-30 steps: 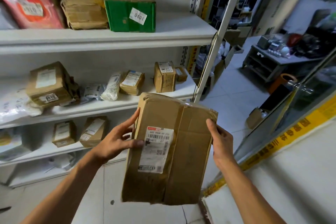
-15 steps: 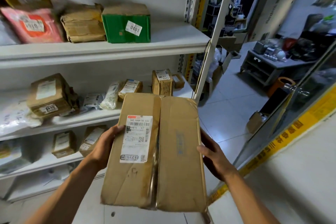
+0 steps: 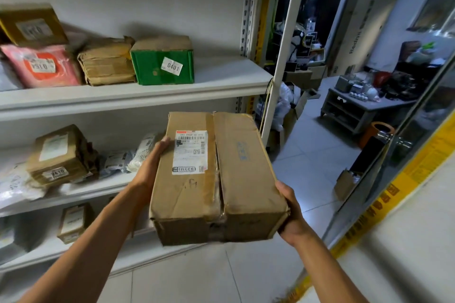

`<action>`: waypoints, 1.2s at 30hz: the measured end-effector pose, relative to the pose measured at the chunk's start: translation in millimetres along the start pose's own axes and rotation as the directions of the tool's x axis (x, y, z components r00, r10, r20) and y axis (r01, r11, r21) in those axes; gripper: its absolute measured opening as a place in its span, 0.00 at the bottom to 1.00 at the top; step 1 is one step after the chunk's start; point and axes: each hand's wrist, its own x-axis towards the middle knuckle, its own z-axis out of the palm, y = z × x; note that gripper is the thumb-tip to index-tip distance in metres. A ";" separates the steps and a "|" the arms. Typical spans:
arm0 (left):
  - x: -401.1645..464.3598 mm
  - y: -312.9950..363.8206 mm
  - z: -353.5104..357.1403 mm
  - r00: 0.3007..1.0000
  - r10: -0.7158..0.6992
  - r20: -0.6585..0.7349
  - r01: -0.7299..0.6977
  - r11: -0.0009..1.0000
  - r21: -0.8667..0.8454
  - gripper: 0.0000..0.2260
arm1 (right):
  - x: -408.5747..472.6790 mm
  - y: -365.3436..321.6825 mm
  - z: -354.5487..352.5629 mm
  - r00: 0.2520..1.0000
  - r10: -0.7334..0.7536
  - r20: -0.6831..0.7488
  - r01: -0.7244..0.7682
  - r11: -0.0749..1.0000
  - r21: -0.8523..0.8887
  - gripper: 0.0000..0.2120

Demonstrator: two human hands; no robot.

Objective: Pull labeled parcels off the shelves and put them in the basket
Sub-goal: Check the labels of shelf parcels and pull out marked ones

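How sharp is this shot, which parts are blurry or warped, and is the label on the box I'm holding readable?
Head view: the held box is fairly sharp, its white label partly readable. The left-edge parcels, such as the pink parcel, are smeared. The wide lens tilts the white upright. Lighting is dim, and the room at right is dark.

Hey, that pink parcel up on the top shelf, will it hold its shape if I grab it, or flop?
The pink parcel looks like a soft plastic mailer, wrinkled and bulging, so it will probably flop and sag. Its glossy skin may be a bit slippery. A brown box leans on it and may shift when you pull.
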 end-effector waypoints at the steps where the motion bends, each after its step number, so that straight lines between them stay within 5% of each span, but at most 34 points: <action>1: 3.2 3.6 5.5 1.000 0.018 0.010 -0.018 0.999 0.031 0.25 | 4.9 -2.7 -0.1 1.000 -0.011 -0.011 0.011 1.000 0.021 0.49; 5: 10.9 22.9 24.6 0.989 0.144 0.023 -0.146 0.974 0.175 0.30 | 23.3 -30.3 -3.6 0.998 -0.067 0.011 0.065 0.993 0.103 0.33; 9: 21.4 40.4 37.1 0.976 0.213 0.048 -0.218 0.934 0.283 0.38 | 43.4 -57.1 -12.3 0.993 -0.112 0.023 0.106 0.981 0.165 0.35; 19: 55.5 81.4 66.7 0.919 0.361 0.160 -0.391 0.887 0.245 0.24 | 96.3 -106.5 -22.4 0.971 -0.239 0.016 0.232 0.953 0.193 0.45; 25: 101.5 111.7 59.8 0.946 0.179 0.272 -0.285 0.859 0.425 0.37 | 149.1 -136.2 -16.7 0.965 -0.256 0.062 0.246 0.960 0.133 0.36; 28: 110.0 116.1 64.0 0.932 0.148 0.332 -0.298 0.833 0.466 0.43 | 175.9 -155.5 -16.8 0.962 -0.267 0.057 0.262 0.962 0.080 0.40; 33: 124.8 115.2 44.7 0.766 0.273 0.582 -0.555 0.738 0.384 0.54 | 214.0 -184.1 -20.0 0.983 -0.180 0.023 0.181 0.983 -0.032 0.25; 36: 136.1 118.1 49.1 0.757 0.385 0.527 -0.635 0.620 0.461 0.50 | 240.1 -192.4 -23.8 0.990 -0.143 0.008 0.143 0.987 -0.068 0.36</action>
